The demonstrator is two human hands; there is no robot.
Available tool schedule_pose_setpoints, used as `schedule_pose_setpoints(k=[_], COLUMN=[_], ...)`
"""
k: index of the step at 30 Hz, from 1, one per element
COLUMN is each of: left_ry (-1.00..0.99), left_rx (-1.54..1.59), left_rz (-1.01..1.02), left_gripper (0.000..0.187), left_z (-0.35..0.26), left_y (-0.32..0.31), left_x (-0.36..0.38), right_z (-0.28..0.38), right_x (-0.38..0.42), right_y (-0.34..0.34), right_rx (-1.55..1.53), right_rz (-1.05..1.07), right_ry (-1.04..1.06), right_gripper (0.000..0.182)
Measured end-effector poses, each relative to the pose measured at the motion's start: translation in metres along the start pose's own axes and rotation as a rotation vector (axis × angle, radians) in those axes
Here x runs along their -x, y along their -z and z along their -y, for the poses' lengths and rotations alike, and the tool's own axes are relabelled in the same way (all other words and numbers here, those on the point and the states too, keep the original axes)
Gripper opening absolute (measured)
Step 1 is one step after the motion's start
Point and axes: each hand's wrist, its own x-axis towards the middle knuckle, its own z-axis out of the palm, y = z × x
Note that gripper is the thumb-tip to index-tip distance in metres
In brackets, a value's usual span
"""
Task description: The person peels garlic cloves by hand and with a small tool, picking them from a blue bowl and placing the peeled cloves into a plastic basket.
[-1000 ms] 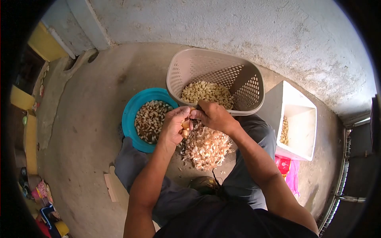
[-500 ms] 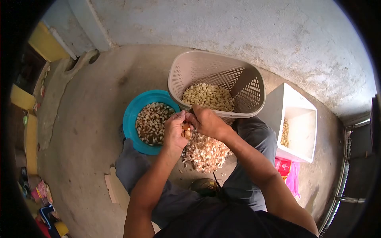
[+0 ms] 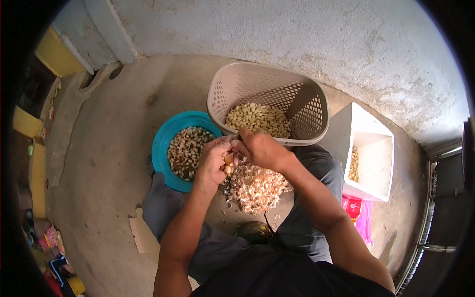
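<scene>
My left hand (image 3: 210,162) is curled around several garlic cloves (image 3: 228,162), which show between palm and fingers. Pressed against its fingertips is my right hand (image 3: 266,150), closed in a pinch; what it grips is hidden. Under the hands lies a heap of pale garlic skins (image 3: 260,188). To the left, a teal basin (image 3: 159,148) contains unpeeled garlic cloves (image 3: 180,156) that look wet. Just beyond my right hand stands a beige perforated basket (image 3: 324,111), with peeled garlic cloves (image 3: 257,119) in its bottom.
A white foam box (image 3: 381,171) on the right has some cloves inside. Beside it lie red and pink plastic bags (image 3: 363,218). A cardboard piece (image 3: 138,235) is by my left leg. The wall (image 3: 297,39) rises behind the basket; assorted items line the left edge.
Both hands stay together over the skins. My left hand has shifted slightly left and turned, and the cloves in it sit differently.
</scene>
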Motion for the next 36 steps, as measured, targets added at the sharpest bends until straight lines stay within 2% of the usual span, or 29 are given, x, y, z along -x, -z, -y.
schedule_pose_setpoints(k=[2,6,9,15,21,24,27,30,33,36], left_ry=[-0.082,-0.027,0.025,0.071,-0.015,-0.056,-0.064,-0.1,-0.112,-0.153], left_rx=[-0.186,-0.092,-0.012,0.117,-0.002,0.017,0.017,0.032,0.005,-0.066], left_rz=[0.027,0.067,0.07,0.036,-0.042,-0.051,-0.09,-0.127,-0.146,-0.11], left_gripper=[0.019,0.017,0.015,0.011,0.013,0.016,0.014,0.012,0.011,0.013], left_z=[-0.004,0.0,0.006,0.013,0.015,0.015,0.009,0.013,0.014,0.013], left_y=[-0.004,-0.004,-0.002,-0.005,-0.006,-0.006,-0.013,-0.013,-0.013,-0.012], left_x=[0.002,0.0,-0.005,-0.003,-0.001,0.0,0.006,0.005,0.004,0.003], right_z=[-0.008,-0.011,-0.008,-0.014,-0.008,0.0,0.012,0.011,0.011,-0.007], right_x=[-0.001,0.004,0.006,0.006,0.003,0.004,0.006,0.009,0.009,0.003], right_y=[0.011,0.019,0.02,0.013,0.005,0.002,0.006,0.005,0.005,-0.008], right_rx=[-0.135,-0.277,-0.174,-0.043,-0.031,0.083,0.177,0.255,0.214,-0.463], right_rz=[0.034,0.016,0.035,0.011,0.014,-0.032,-0.011,-0.067,-0.029,0.022], right_ry=[0.003,0.021,-0.043,-0.035,-0.036,-0.027,-0.054,0.012,-0.043,-0.117], right_gripper=[0.037,0.043,0.041,0.041,0.032,0.027,0.025,0.03,0.028,0.027])
